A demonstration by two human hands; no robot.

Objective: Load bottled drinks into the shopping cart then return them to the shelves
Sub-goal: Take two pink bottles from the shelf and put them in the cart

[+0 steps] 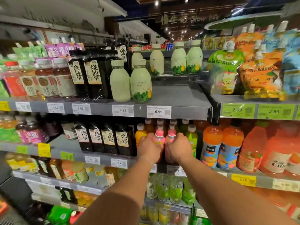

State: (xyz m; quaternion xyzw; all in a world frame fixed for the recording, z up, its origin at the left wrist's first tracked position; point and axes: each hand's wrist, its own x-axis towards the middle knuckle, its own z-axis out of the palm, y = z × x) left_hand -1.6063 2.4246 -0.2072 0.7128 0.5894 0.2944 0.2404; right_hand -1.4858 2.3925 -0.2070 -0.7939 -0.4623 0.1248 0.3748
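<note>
My left hand [150,147] curls around one pink bottle [159,138], my right hand [179,147] around its twin [170,138]; each bottle stands upright at twelve o'clock from its hand, long axis vertical, on the middle shelf [68,151]. Both hands are equally close, so either could move first. I can't tell whether I'm lifting or setting down. The bottles look like smooth plastic, narrow-necked with pale caps. At nine o'clock stands an orange juice bottle [140,133], at three o'clock a green one [192,138].

Orange snack pouches [261,75] fill the upper right shelf above green price tags [238,110].
</note>
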